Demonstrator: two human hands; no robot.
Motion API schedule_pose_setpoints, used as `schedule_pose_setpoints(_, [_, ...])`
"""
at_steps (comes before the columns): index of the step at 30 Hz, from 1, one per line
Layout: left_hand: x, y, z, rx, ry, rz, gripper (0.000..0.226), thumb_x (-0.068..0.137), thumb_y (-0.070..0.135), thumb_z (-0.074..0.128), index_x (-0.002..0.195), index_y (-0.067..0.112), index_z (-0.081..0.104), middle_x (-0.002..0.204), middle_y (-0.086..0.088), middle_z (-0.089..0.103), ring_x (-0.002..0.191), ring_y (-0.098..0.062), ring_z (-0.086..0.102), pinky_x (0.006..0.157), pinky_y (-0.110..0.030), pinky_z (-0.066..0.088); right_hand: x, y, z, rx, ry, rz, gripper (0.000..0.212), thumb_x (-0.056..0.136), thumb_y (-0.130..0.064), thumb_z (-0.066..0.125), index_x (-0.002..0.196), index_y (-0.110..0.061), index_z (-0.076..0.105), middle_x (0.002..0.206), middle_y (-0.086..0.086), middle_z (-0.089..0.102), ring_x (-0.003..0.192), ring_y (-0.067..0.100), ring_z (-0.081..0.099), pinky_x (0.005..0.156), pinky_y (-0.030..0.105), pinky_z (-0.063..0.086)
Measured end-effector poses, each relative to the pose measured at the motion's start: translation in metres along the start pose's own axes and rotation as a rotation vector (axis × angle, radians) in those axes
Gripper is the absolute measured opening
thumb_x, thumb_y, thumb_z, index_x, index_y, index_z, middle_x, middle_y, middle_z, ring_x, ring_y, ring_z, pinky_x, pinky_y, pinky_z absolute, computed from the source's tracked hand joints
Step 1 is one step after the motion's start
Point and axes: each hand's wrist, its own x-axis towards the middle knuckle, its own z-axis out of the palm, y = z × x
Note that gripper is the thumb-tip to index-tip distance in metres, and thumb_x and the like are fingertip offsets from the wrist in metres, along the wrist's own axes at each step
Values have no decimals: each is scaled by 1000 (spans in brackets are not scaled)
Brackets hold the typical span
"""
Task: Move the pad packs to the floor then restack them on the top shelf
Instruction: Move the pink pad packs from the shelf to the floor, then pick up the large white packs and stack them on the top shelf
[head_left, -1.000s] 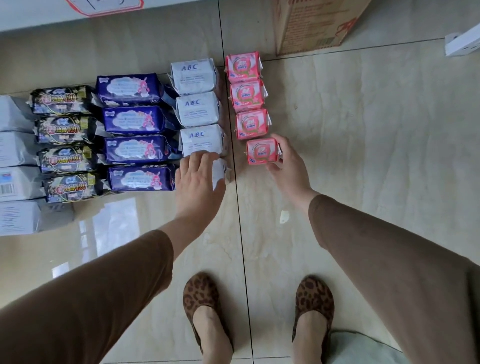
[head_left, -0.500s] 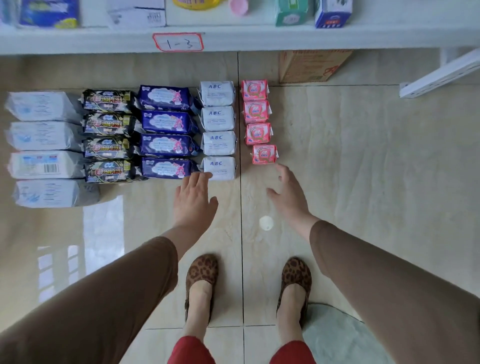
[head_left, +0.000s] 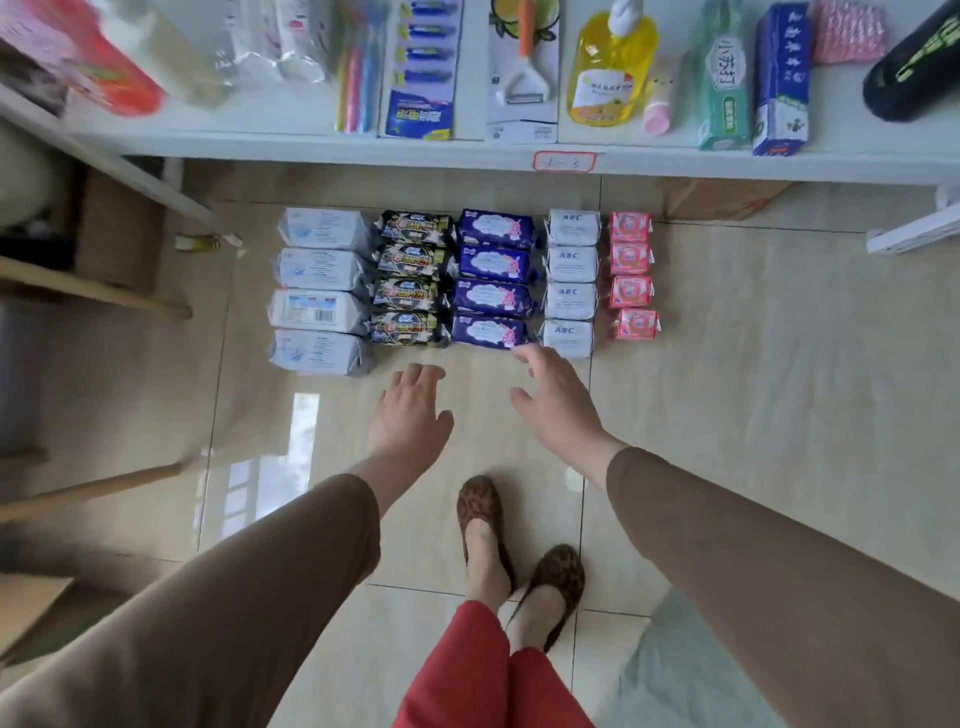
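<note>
The pad packs (head_left: 467, 283) are laid on the floor (head_left: 779, 389) in five neat columns below the white shelf (head_left: 363, 150). Nothing is held: the left hand (head_left: 410, 415) and right hand (head_left: 556, 405) are spread open just short of the nearest row. The floor stage seems finished (restacking not begun), so a nearest pack should be gripped next.

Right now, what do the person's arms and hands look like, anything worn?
Both arms are in long plain brown sleeves that end at the wrists. The left hand and right hand are bare: no gloves, rings, watch or markings visible from this head view.
</note>
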Motion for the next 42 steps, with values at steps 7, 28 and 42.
schedule_pose_setpoints(7, [-35, -131, -25, -33, 15, -120, 50, 84, 21, 67, 130, 14, 52, 130, -7, 52, 119, -30, 46, 96, -41, 42, -4, -77, 79, -50, -62, -16, 46, 91, -14, 57, 136, -18, 47, 132, 4, 51, 121, 23, 47, 95, 38, 44])
schedule_pose_setpoints(28, [162, -384, -16, -185, 4, -71, 68, 85, 29, 70, 144, 17, 37, 141, -6, 43, 128, -26, 46, 104, -39, 40, 161, -109, 328, -70, -58, 182, 95, 77, -11, 79, 153, -20, 23, 147, 8, 33, 129, 25, 46, 93, 34, 45])
schedule_pose_setpoints(42, [251, -376, 42, -81, -15, -45, 100, 66, 37, 78, 147, 30, 21, 135, -8, 30, 119, -36, 45, 95, -52, 48, 193, -86, 397, -117, 55, 99, 97, 67, -24, 88, 144, -14, 30, 141, 6, 36, 120, 26, 50, 81, 37, 53])
